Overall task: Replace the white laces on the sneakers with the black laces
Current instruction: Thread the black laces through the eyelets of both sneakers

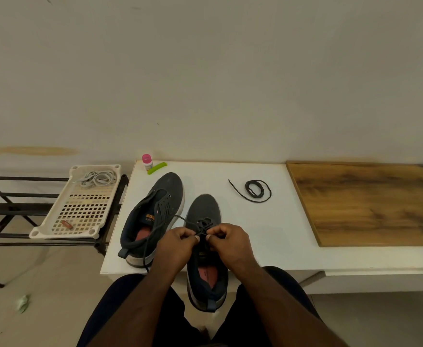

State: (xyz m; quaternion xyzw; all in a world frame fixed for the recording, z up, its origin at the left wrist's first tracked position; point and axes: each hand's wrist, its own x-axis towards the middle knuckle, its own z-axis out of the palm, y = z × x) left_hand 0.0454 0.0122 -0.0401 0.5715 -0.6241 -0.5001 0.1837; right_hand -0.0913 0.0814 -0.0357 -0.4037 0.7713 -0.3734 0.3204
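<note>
The left hand (179, 242) and the right hand (226, 240) meet over the tongue of the near sneaker (205, 249), fingers curled, each pinching a strand of the thin black lace (201, 225) threaded through its eyelets. One long round cord end loops out to the left, crosses the second sneaker (152, 216) and hangs off the front edge of the white table (268, 234). Both shoes are dark knit fabric with pale rubber soles and reddish insoles; the near one pokes its heel past the table edge between the person's knees, while the second lies just beside it on its left, unlaced, tongue open. Further right on the smooth tabletop sits a spare black lace (256, 190), coiled in a loose ring with one tail straight out. Beyond it lies a wood-grain board (370, 204). At the left, a perforated cream plastic tray (80, 211) on a black metal rack (10, 209) holds the tangled white laces (97, 177).
</note>
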